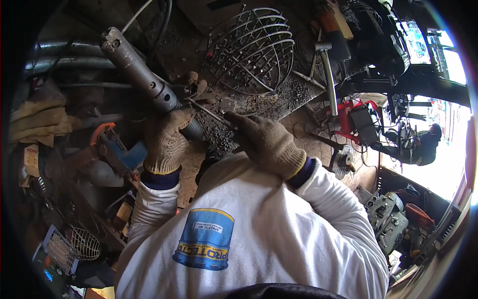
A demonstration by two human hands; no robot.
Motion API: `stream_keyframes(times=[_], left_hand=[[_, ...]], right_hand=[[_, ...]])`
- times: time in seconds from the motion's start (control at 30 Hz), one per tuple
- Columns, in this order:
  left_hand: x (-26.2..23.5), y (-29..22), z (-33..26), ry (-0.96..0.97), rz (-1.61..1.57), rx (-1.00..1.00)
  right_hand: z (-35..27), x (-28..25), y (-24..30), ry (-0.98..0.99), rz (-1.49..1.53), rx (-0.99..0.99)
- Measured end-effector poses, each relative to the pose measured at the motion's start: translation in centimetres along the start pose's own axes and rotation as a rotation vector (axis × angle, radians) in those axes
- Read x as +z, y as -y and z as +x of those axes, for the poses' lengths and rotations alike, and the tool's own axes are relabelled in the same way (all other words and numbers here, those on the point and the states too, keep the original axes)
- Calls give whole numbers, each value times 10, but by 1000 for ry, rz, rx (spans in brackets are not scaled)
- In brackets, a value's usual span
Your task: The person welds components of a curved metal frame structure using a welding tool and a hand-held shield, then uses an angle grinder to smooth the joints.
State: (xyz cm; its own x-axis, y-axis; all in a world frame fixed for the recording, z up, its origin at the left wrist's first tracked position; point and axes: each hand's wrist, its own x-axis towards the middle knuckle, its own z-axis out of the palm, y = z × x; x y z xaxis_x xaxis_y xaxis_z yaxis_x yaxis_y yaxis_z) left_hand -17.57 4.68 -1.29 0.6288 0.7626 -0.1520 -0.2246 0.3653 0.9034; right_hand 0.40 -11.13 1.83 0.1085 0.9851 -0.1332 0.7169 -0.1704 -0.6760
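My left hand, in a knitted work glove, is wrapped round the threaded lower end of a thick brown metal cylinder. The cylinder slants up and to the left, with round holes in its side. A coarse thread shows beside my left palm. My gloved right hand is closed on a thin metal rod. Its far tip lies close to the cylinder's holed part; whether they touch, I cannot tell. Just beyond the rod sits a rusty metal piece with rounded lobes.
A cage of bent metal rods stands on the dirty bench, among dark metal chips. A hammer lies at its right. Blue-and-orange equipment is on the left. Farther right are a red machine and another person.
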Motion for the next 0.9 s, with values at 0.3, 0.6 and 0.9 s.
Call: stream_keyframes(times=[0.3, 0.6, 0.9], left_hand=[[-3, 0, 12, 123, -265, 38], [0, -2, 30, 178, 262, -132], [-4, 5, 38, 321, 158, -295]], right_hand=[[-43, -69, -33, -411, -165, 3], [-55, -165, 27, -148, -641, 238], [-23, -146, 34, -25, -762, 170]])
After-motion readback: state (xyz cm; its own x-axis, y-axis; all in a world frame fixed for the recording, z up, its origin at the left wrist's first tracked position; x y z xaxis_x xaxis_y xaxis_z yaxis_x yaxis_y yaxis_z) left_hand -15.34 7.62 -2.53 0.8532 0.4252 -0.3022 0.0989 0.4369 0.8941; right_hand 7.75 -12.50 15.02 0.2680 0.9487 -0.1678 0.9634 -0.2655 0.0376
